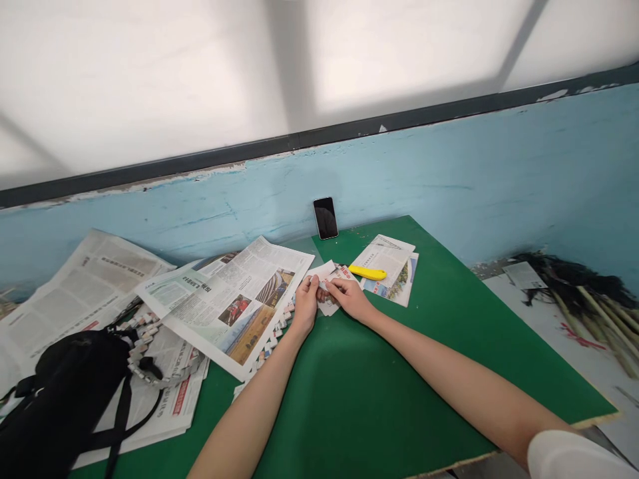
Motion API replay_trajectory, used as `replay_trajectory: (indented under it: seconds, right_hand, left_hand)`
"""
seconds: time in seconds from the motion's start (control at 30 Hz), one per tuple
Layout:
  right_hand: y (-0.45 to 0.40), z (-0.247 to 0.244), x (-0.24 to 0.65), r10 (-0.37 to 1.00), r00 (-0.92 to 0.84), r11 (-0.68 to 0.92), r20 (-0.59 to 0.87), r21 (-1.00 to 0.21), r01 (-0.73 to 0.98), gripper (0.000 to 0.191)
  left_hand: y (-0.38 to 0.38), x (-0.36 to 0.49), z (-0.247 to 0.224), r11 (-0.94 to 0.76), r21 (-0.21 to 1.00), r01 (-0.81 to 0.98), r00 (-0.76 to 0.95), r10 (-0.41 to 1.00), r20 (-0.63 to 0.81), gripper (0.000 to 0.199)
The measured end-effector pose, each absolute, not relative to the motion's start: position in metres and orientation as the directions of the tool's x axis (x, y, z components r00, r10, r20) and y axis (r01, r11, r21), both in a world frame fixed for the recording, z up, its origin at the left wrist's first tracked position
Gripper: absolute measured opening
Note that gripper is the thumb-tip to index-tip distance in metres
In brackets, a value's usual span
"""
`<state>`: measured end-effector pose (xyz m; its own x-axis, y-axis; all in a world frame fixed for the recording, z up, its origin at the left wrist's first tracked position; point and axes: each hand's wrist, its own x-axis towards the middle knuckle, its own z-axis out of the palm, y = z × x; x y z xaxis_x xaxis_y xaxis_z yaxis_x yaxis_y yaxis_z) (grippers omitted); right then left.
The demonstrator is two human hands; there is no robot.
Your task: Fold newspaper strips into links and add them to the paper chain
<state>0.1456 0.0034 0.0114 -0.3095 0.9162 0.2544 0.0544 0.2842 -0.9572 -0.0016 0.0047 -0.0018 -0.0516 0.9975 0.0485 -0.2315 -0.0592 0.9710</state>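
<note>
Pinching white paper [323, 269] with left fingers [313, 284], right fingers [338, 287].

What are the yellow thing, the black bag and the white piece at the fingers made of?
Yellow thing: probably hard plastic; it looks smooth and evenly coloured.
Black bag: likely dull fabric, judging by its slumped shape and lack of shine.
White piece: seems matte paper, thin with crisp edges.

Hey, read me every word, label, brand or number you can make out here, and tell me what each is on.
"中国": red, on printed paper beside the right hand; the rest is unreadable.
Large newspaper sheet: headline and columns too blurred.
Newspapers under the black bag: too blurred.
Papers by the yellow tool: too small.
Phone: no text visible.
</note>
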Motion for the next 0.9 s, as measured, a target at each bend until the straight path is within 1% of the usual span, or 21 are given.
replay_trajectory:
  seconds: [0.1,0.2,0.27,0.37,0.43,0.57,0.77,0.9]
  right_hand:
    - [0.005,0.010,0.144,0.947,-0.190,0.264,0.258,-0.965,0.005,0.030]
    - [0.007,0.008,0.144,0.953,-0.192,0.226,0.232,-0.973,-0.053,0.029]
    - [0.009,0.007,0.144,0.953,-0.193,0.230,0.232,-0.973,-0.032,0.029]
    - [0.011,0.005,0.145,0.950,-0.145,0.281,0.276,-0.959,0.014,0.028]
    - [0.012,0.002,0.145,0.955,-0.136,0.264,0.263,-0.964,-0.008,0.028]
    - [0.015,-0.002,0.145,0.969,-0.140,0.192,0.203,-0.978,-0.086,0.030]
    - [0.014,-0.003,0.145,0.965,-0.139,0.211,0.220,-0.974,-0.082,0.029]
    - [0.013,-0.002,0.145,0.964,-0.109,0.234,0.241,-0.969,-0.074,0.030]
  left_hand:
    - [0.003,-0.003,0.000,-0.066,0.981,-0.182,-0.015,0.998,0.064,0.044]
    - [0.000,-0.003,0.003,-0.069,0.992,-0.106,0.045,0.996,0.074,0.043]
    - [-0.002,-0.003,0.005,-0.074,0.993,-0.092,0.079,0.994,0.081,0.044]
    - [-0.004,-0.003,0.007,-0.079,0.990,-0.114,0.132,0.987,0.094,0.041]
    - [-0.003,-0.002,0.006,-0.082,0.990,-0.118,0.158,0.982,0.100,0.038]
    - [-0.002,0.001,0.004,-0.098,0.992,-0.084,0.165,0.980,0.111,0.039]
    - [-0.002,0.002,0.006,-0.101,0.994,-0.053,0.143,0.984,0.107,0.040]
    - [-0.003,0.001,0.006,-0.110,0.993,-0.042,0.141,0.983,0.115,0.041]
